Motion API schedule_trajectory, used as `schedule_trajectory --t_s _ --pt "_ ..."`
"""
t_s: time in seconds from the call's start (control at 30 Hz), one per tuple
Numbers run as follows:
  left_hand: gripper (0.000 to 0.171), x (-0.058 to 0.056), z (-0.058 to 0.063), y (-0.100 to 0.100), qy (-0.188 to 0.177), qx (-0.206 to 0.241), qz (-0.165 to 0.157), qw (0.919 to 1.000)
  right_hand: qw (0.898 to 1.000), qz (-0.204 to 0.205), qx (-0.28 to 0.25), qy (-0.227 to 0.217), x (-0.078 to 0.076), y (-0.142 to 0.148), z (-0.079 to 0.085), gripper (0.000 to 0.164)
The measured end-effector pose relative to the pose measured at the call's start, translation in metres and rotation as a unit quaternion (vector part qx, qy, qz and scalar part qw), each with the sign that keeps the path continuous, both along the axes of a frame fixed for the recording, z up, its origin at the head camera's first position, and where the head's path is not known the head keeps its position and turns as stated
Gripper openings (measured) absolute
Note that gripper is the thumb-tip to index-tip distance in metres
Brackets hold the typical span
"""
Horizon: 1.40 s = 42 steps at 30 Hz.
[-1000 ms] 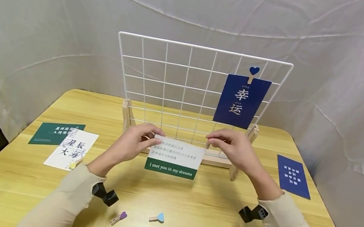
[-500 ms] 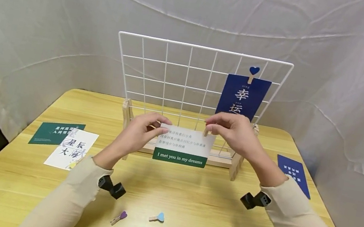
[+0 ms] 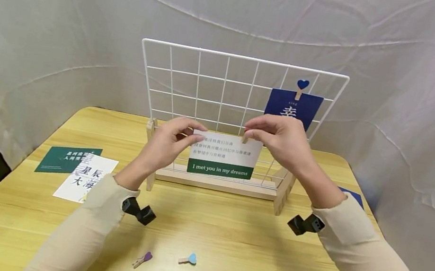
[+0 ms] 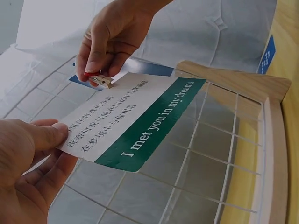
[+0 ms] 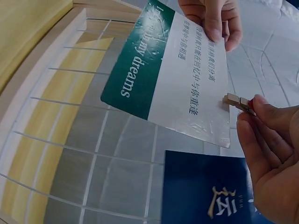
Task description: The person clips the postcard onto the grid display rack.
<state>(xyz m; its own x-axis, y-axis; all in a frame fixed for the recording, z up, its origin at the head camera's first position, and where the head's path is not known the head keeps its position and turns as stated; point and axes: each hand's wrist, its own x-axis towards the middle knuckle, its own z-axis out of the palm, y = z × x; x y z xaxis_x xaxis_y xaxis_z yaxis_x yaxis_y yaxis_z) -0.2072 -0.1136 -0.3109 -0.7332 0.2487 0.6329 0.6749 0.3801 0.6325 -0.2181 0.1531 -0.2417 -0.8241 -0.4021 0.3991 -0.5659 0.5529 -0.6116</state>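
My left hand [image 3: 166, 146] pinches the upper left corner of a white and green card [image 3: 222, 155] printed "I met you in my dreams". Between thumb and fingers, my right hand [image 3: 285, 142] pinches a small wooden clothespin [image 5: 237, 101] with a red end. In both wrist views, the clothespin's tip [image 4: 107, 84] lies at the card's upper edge. The card is in front of the lower part of a white wire grid [image 3: 247, 58]. Behind my right hand, a blue card [image 3: 281, 102] hangs on the grid from a blue heart clothespin [image 3: 303, 84].
Wooden feet [image 3: 282, 199] and a wooden bar [image 3: 213, 184] support the grid. A green card [image 3: 59, 162] and a white card [image 3: 73, 181] overlap at left; another blue card [image 3: 356, 197] is partly hidden at right. Purple [image 3: 142, 259] and light-blue [image 3: 189, 259] heart clothespins lie in front.
Both hands have raised the card up along the front of the grid and slightly right. The right hand, apart from the card's edge earlier, has brought the clothespin to it.
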Motion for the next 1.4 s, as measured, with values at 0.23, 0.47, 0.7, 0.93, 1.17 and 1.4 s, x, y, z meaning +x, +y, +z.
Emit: schedule_trajectory --t_s 0.23,0.47,0.7,0.93,1.17,1.4 --pt "0.017 -0.007 0.010 -0.001 0.026 0.029 0.003 0.9992 0.999 -0.015 0.011 0.035 -0.001 -0.004 0.015 0.009" --pt "0.016 -0.013 0.021 -0.003 0.044 0.043 0.009 0.9981 0.996 -0.035 0.016 0.082 -0.006 -0.005 0.032 0.006" --pt "0.017 -0.020 0.036 -0.004 0.050 0.073 0.009 0.9960 0.994 -0.056 0.020 0.096 -0.010 -0.008 0.052 0.004" --pt "0.016 -0.025 0.045 -0.005 0.045 0.097 0.023 0.9940 0.994 -0.050 0.000 0.102 -0.013 -0.013 0.072 0.005" --pt "0.017 -0.030 0.059 -0.004 0.054 0.106 0.034 0.9924 0.990 -0.063 0.013 0.129 -0.014 -0.015 0.086 0.007" --pt "0.017 -0.037 0.065 0.000 0.038 0.114 0.042 0.9919 0.988 -0.068 0.016 0.138 -0.016 -0.021 0.094 0.007"
